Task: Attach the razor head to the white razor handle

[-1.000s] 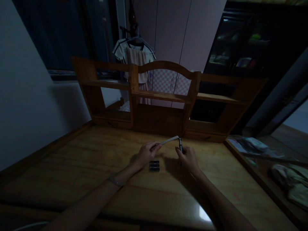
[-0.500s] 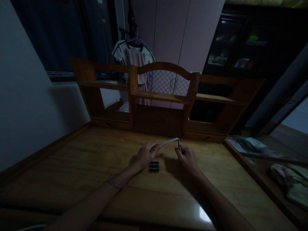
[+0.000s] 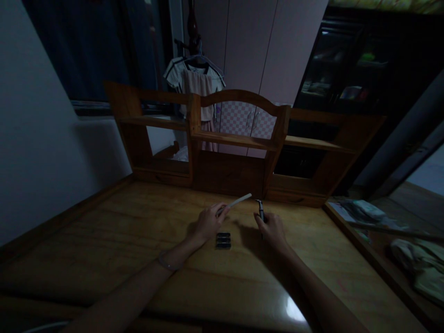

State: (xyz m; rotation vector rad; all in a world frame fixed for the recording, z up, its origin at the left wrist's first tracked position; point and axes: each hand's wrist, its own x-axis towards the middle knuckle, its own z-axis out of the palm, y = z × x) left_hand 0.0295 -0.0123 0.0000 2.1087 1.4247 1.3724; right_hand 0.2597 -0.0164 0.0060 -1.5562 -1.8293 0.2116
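Left hand (image 3: 207, 223): fingers closed around the near end of a pale strip (image 3: 240, 200), which slants up and to the right above the worktop (image 3: 145, 259), its far end free. Right hand (image 3: 273, 227): gripping a slim, dark tool (image 3: 261, 212), held roughly upright, with its bent head pointing left toward the strip. The strip's free end and the tool's head are near each other but apart, a narrow gap showing between them. A small row of dark pieces (image 3: 223, 240) lies on the worktop, below and between the two hands, touched by neither; their exact kind cannot be made out in the dim light. A band (image 3: 167, 262) encircles the left wrist. A wooden shelf unit (image 3: 229, 175) stands along the worktop's far edge.
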